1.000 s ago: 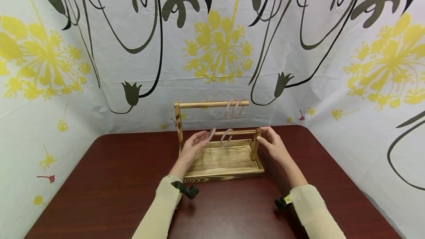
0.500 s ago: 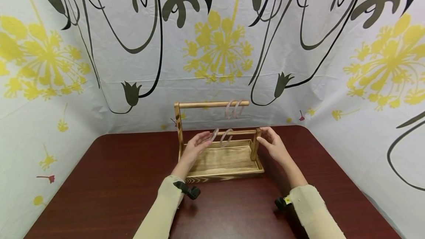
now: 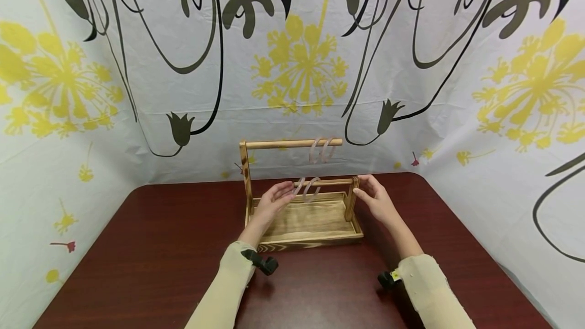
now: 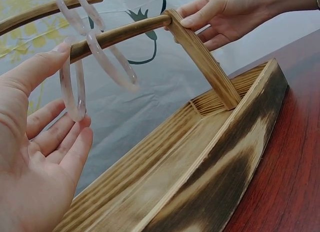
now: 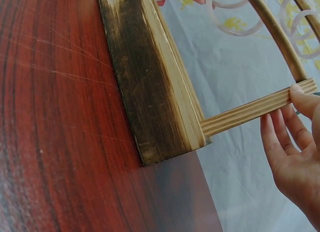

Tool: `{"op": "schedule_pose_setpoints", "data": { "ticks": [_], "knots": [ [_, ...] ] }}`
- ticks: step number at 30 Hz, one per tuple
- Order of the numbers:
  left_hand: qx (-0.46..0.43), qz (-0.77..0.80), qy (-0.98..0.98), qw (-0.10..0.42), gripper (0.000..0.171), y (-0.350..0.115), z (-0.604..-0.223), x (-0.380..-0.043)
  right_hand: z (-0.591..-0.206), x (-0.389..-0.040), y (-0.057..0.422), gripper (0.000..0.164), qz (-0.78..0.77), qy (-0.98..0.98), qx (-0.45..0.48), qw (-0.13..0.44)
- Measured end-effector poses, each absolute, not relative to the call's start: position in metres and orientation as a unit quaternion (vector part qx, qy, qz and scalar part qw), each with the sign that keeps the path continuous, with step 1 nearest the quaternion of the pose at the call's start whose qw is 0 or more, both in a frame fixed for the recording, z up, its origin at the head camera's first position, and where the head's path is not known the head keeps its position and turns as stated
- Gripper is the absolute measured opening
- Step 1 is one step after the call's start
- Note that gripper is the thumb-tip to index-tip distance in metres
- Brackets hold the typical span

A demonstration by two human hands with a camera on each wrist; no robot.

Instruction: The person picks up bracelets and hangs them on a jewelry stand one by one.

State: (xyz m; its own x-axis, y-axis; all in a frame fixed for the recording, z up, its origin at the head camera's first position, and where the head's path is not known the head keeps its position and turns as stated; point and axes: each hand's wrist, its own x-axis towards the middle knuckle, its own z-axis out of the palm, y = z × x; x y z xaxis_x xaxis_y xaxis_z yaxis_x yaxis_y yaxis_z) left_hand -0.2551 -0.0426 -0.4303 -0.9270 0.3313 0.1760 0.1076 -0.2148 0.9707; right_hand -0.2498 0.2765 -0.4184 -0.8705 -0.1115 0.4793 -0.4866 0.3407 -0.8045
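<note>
A wooden bangle stand has a tray base [image 3: 297, 222], a tall left post [image 3: 247, 176] and a short right post [image 3: 350, 204]. My left hand [image 3: 270, 204] holds a pale pinkish bangle [image 4: 75, 111] between its thumb above and fingertips below. In the left wrist view this bangle encircles the free end of the lower bar [image 4: 142, 28]. Just inward, a second bangle [image 4: 106, 65] hangs on the same bar. My right hand [image 3: 377, 201] grips the top of the short post, thumb on the near side and fingers behind.
Two more bangles [image 4: 71, 15] hang on the upper bar [image 3: 279, 143], near its free right end. The stand sits on a dark red-brown table [image 3: 183, 248]. Behind the table hangs a white cloth [image 3: 183, 90] printed with flowers.
My left hand has moved slightly right, bringing its bangle onto the lower bar's free end, closer to the hanging one. The right hand and stand have stayed put.
</note>
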Motion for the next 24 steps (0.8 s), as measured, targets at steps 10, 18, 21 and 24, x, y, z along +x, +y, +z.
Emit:
{"op": "schedule_pose_setpoints", "data": {
  "ticks": [10,18,21,24],
  "knots": [
    [0.174,0.751,0.632,0.082,0.054,-0.0393,-0.4301,-0.2544,-0.4183,-0.2500,0.2760,0.032,0.546,-0.802,0.180,0.164],
    [0.166,0.760,0.620,0.104,0.055,-0.0379,-0.4286,-0.2521,-0.4195,-0.2512,0.2762,0.032,0.544,-0.802,0.181,0.167],
    [0.167,0.761,0.617,0.110,0.056,-0.0375,-0.4279,-0.2512,-0.4197,-0.2513,0.2761,0.032,0.545,-0.801,0.181,0.168],
    [0.175,0.761,0.614,0.116,0.057,-0.0376,-0.4285,-0.2512,-0.4194,-0.2512,0.2758,0.032,0.547,-0.800,0.181,0.168]
  ]
}}
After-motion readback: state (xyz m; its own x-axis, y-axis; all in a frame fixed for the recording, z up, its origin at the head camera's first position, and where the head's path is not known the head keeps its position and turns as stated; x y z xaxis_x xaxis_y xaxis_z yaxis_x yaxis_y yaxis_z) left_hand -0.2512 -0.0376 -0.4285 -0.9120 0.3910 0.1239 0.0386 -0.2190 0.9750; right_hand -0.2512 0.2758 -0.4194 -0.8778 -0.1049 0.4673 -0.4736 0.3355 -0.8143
